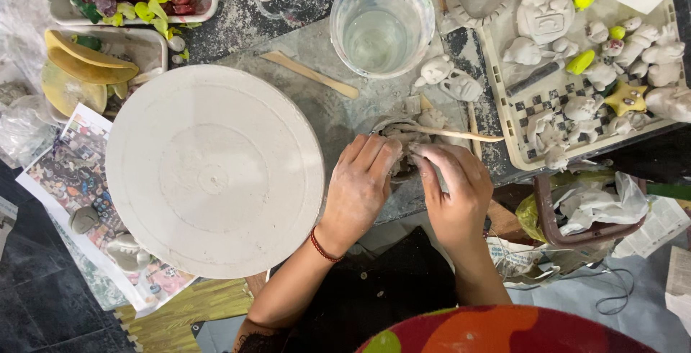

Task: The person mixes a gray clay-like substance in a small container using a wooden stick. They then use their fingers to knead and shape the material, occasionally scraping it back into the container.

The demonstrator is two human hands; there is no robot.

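Note:
My left hand point(360, 184) and my right hand point(453, 180) meet over a small lump of grey clay point(403, 144) on the grey work surface, and both sets of fingers press on it. The clay is mostly hidden under my fingers. A thin wooden stick tool point(461, 135) lies across the top of the clay, pointing right. A red string bracelet sits on my left wrist. Both hands are dusted with clay.
A large round white turntable point(214, 169) lies left of my hands. Behind them stand a clear cup of water point(381, 22) and a flat wooden stick point(309, 74). At the right, a cream tray point(529, 155) holds several small clay figures. Printed paper point(65, 173) lies at the left.

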